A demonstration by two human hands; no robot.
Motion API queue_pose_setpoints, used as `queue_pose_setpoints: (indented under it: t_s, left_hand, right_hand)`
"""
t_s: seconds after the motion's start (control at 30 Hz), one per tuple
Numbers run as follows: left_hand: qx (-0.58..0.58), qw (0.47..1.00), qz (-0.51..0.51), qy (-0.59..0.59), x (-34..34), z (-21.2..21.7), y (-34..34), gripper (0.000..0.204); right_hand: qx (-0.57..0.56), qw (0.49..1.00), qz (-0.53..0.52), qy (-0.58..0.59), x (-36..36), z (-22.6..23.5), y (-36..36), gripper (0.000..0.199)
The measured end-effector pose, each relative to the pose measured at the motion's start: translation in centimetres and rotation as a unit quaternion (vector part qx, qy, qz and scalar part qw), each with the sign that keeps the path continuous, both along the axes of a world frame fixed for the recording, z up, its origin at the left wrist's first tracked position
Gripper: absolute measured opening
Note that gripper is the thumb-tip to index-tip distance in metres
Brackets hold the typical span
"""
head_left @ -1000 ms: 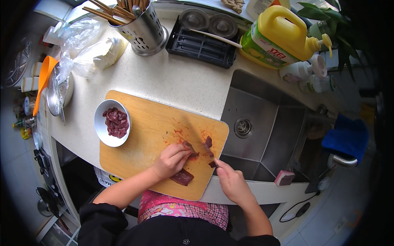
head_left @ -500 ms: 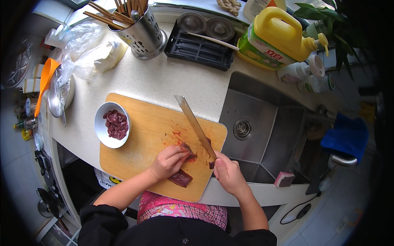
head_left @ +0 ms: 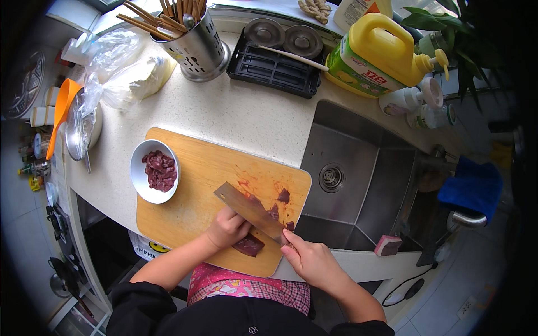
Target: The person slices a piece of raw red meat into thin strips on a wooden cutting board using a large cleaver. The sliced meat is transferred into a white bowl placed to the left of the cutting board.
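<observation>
My right hand (head_left: 314, 259) grips the handle of a cleaver (head_left: 250, 213), whose broad blade slants up to the left over the cutting board (head_left: 196, 162). Against the blade's near side, my left hand (head_left: 228, 228) is curled on a piece of dark red raw meat; the blade hides its fingertips and most of that piece. Another slab of meat (head_left: 249, 245) lies just below the left hand. Beyond the blade are cut pieces (head_left: 283, 196), with red smears around them. A white bowl (head_left: 155, 171) holding sliced meat stands on the board's left side.
Right of the board is a steel sink (head_left: 364, 168), with a pink-and-grey sponge (head_left: 388, 245) on its near edge. Along the back stand a chopstick holder (head_left: 199, 50), a black rack (head_left: 274, 67) and a yellow jug (head_left: 381, 50). Plastic bags (head_left: 126, 78) and an orange utensil (head_left: 63, 112) are at left.
The cleaver has swung left from the board's right side to beside my left hand, its blade now across the meat. A cut piece now shows on the right, where the blade was.
</observation>
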State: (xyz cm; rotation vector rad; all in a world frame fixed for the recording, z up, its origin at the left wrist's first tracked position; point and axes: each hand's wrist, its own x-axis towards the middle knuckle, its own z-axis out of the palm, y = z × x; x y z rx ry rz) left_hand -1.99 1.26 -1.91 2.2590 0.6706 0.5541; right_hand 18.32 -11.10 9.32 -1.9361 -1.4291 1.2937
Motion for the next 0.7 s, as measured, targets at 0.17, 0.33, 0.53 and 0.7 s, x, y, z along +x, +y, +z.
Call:
queue_pose_setpoints:
  t_s: [0.17,0.33,0.53,0.7]
  left_hand:
    - [-0.003,1.000,0.009,-0.009,0.5,0.2,0.0,0.030]
    - [0.013,0.999,-0.012,-0.037,1.4,0.7,0.6,0.027]
    - [0.012,1.000,0.006,-0.024,1.2,1.1,0.5,0.028]
    - [-0.005,1.000,-0.011,-0.025,1.1,0.4,0.2,0.026]
  right_hand:
    - [0.017,1.000,0.014,-0.019,-0.9,-1.4,1.5,0.041]
    - [-0.014,0.999,0.026,-0.033,-2.4,-2.2,4.8,0.039]
    - [0.032,0.998,-0.015,-0.047,-1.6,-1.2,-0.9,0.045]
    - [0.009,0.999,-0.008,-0.035,-3.4,-3.0,4.4,0.043]
